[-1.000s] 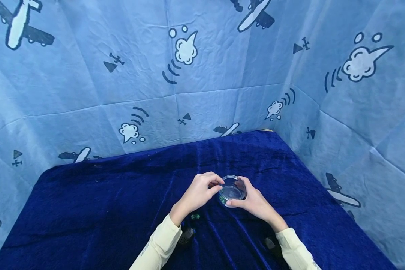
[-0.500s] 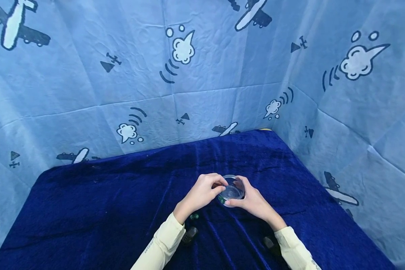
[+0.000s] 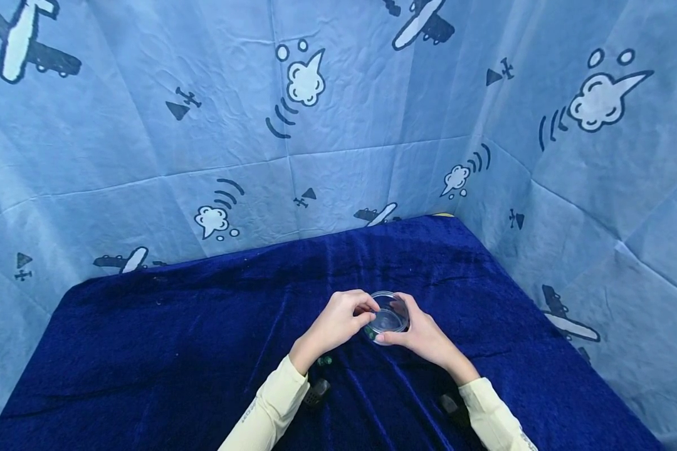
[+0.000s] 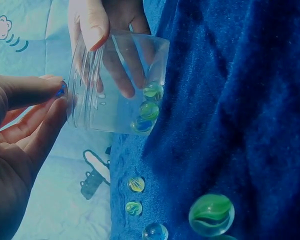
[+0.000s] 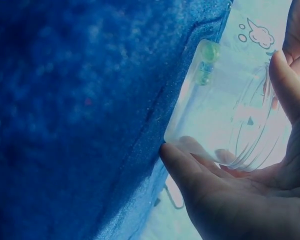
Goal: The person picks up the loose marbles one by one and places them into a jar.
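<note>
My right hand (image 3: 425, 338) grips a clear plastic jar (image 3: 393, 322), its thumb and fingers spread around the side wall. Several glass marbles (image 4: 149, 111) with green and blue swirls lie at the jar's bottom, gathered toward the side nearer my left hand. At the open, threaded mouth, my left hand (image 3: 338, 321) pinches a small blue marble (image 4: 61, 89) between thumb and fingertips. The fingertips cover most of that marble. In the head view they overlap the jar's left rim.
Loose marbles lie on the dark blue velvet cloth (image 3: 203, 338) below my left hand, among them a green one (image 4: 211, 215) and a yellow one (image 4: 136, 184). Dark devices sit by the left wrist (image 3: 318, 393) and right wrist (image 3: 449, 405). A printed blue curtain (image 3: 344, 125) stands behind.
My left hand has moved slightly right, bringing its fingertips over the jar's rim, then stayed nearly still. My right hand keeps its hold on the jar.
</note>
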Demonstrator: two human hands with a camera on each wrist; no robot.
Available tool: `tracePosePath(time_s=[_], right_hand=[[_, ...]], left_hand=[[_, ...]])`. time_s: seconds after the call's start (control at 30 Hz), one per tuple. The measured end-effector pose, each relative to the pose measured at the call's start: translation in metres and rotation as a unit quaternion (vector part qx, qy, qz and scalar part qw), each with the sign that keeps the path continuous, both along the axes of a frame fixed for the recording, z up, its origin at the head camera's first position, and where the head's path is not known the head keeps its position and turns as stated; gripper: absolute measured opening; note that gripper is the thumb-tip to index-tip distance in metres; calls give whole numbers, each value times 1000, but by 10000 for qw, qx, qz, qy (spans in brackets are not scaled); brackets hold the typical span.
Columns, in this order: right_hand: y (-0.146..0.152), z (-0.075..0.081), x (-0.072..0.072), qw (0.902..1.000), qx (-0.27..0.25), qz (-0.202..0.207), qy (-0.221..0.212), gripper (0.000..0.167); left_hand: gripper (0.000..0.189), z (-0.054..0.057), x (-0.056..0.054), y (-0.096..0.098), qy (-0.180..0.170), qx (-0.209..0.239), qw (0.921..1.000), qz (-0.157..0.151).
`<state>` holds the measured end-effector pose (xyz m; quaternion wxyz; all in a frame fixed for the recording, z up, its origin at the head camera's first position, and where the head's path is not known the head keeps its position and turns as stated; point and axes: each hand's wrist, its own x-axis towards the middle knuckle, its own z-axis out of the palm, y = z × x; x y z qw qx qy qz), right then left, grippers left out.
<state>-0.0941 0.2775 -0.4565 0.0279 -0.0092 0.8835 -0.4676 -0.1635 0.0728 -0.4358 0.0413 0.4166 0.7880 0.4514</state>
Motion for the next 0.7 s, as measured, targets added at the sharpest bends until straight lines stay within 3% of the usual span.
tracePosePath(time_s=[0.7], right_hand=[[-1, 3, 2, 10000, 16, -5, -79, 91]], left_hand=[[13, 2, 1, -1, -170, 12, 9998, -110]])
